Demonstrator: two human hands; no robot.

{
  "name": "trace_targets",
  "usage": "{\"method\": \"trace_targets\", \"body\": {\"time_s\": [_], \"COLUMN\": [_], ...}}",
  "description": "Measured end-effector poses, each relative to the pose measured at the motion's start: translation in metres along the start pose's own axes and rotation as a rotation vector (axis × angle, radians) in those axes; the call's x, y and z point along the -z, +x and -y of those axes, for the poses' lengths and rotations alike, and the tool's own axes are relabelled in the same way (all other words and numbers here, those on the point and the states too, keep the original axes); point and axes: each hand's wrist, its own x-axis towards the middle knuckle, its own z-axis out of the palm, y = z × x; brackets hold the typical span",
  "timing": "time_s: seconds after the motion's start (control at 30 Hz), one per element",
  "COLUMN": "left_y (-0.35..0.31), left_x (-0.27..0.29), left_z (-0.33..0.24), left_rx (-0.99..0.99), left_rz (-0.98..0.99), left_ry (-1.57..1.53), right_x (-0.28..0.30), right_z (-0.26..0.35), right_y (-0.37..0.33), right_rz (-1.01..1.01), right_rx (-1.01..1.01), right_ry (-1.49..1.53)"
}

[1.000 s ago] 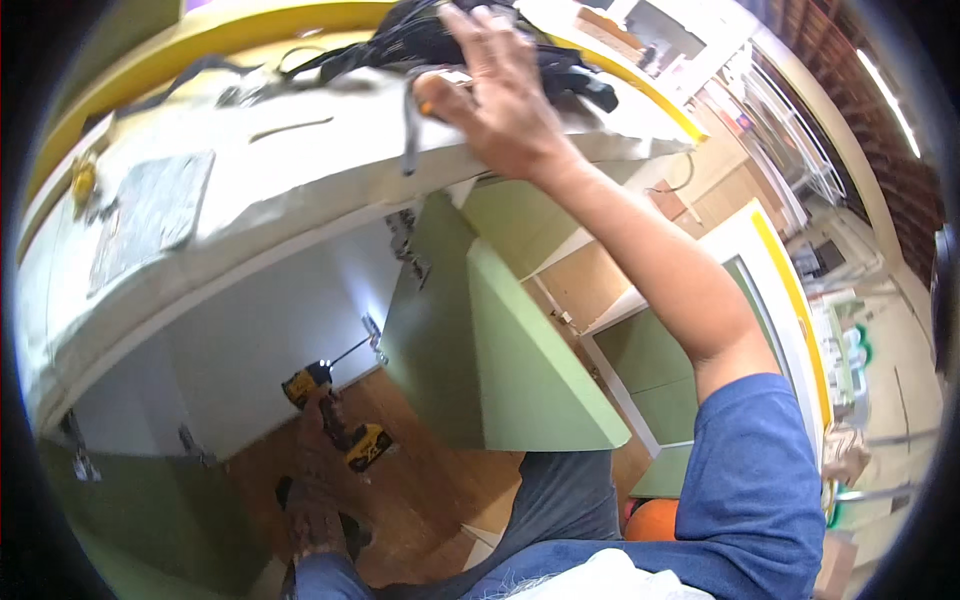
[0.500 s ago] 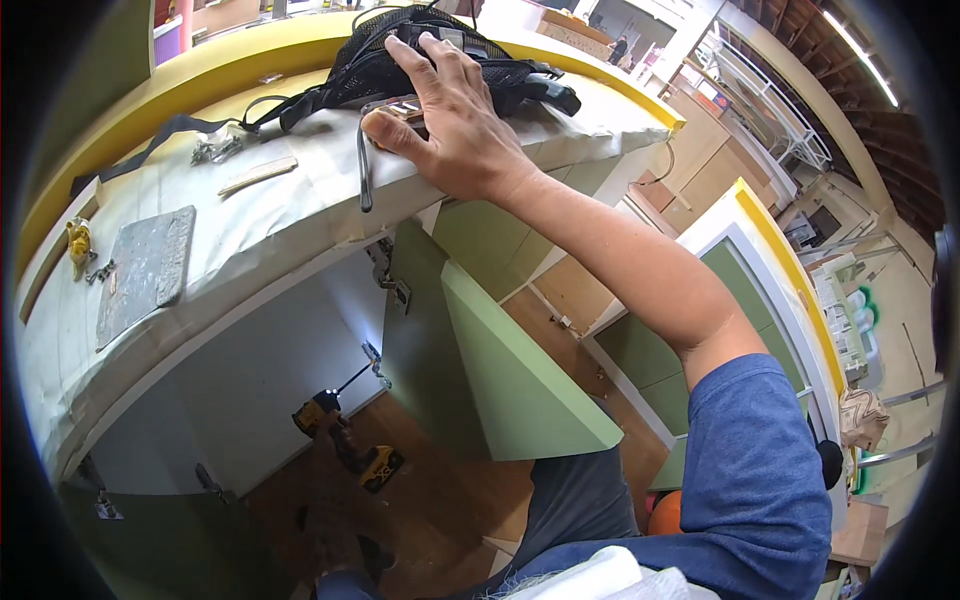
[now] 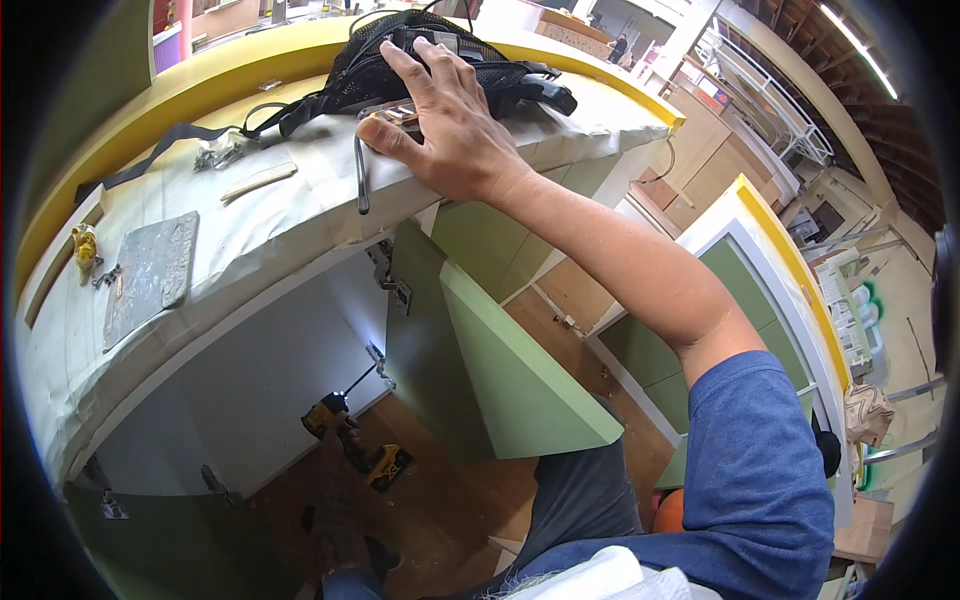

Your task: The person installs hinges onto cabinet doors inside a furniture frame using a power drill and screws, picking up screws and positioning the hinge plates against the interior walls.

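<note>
Inside the open cabinet, my left hand (image 3: 338,448) is wrapped round the grip of a yellow and black cordless drill (image 3: 322,414). Its light is on, and its long bit reaches a metal cabinet hinge (image 3: 379,362) beside the green door (image 3: 500,370). Shadow partly hides the fingers. Up on the covered counter (image 3: 265,225), my right hand (image 3: 450,135) lies with fingers spread, resting at the edge in front of a black mesh bag (image 3: 400,70). A small device with a wrist strap (image 3: 402,113) sits by its thumb; I cannot make out its kind.
A grey flat plate (image 3: 150,280), a wood strip (image 3: 260,183) and small hardware in a plastic bag (image 3: 222,152) lie on the counter. Another green door (image 3: 180,540) with hinges hangs open at lower left. More green cabinets (image 3: 645,370) stand to the right.
The view has shifted very slightly. The drill stays with its bit at the hinge, and my right hand keeps its place on the counter.
</note>
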Motion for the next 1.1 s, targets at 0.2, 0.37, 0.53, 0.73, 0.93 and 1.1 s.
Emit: {"method": "trace_targets", "body": {"time_s": [0.2,0.37,0.53,0.73,0.93,1.1], "left_y": [0.015,-0.019,-0.078,-0.162,-0.245,-0.204], "left_x": [0.024,0.005,-0.032,-0.146,-0.165,-0.143], "left_z": [0.002,0.006,-0.025,-0.027,0.002,0.023], "left_rx": [-0.038,-0.121,-0.297,-0.557,-0.595,-0.645], "left_rz": [0.031,-0.032,-0.206,-0.179,-0.080,-0.053], "left_ry": [-0.024,0.061,0.322,0.513,0.392,0.175], "right_x": [0.002,-0.004,-0.003,-0.005,-0.002,-0.003], "right_z": [0.003,-0.001,-0.008,-0.075,-0.065,0.025], "right_y": [0.003,0.002,0.005,0.006,0.011,0.061], "right_rz": [-0.026,0.014,-0.046,-0.033,-0.132,-0.049], "right_rx": [0.019,0.019,0.024,-0.014,-0.010,0.338], "right_ry": [0.032,0.083,0.072,0.046,-0.020,0.246]}}
